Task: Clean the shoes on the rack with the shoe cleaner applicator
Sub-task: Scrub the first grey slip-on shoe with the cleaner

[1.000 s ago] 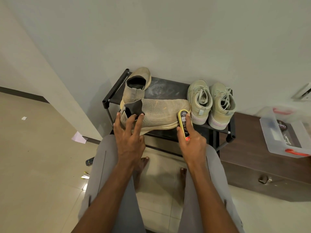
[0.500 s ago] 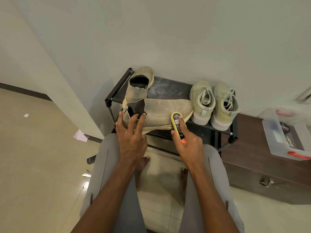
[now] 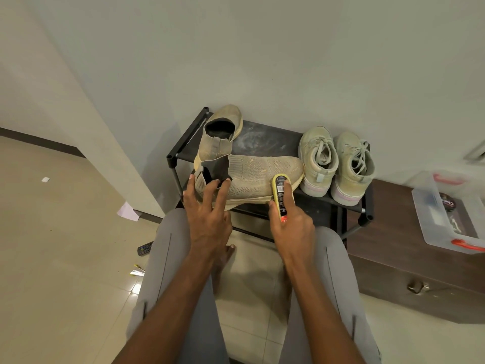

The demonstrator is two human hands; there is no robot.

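applicator [image 3: 280, 195] label: fine print, unreadable | tin [image 3: 447, 203]: script illegible

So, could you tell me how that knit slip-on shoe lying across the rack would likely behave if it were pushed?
The knit slip-on shoe looks soft: its collar sags under the left hand, so the upper would probably buckle. It probably slides easily, which may be why that hand steadies it while the right hand presses the applicator.

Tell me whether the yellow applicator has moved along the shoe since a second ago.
Yes. The applicator has slid left along the knit shoe, away from its toe and the lace-up sneakers.
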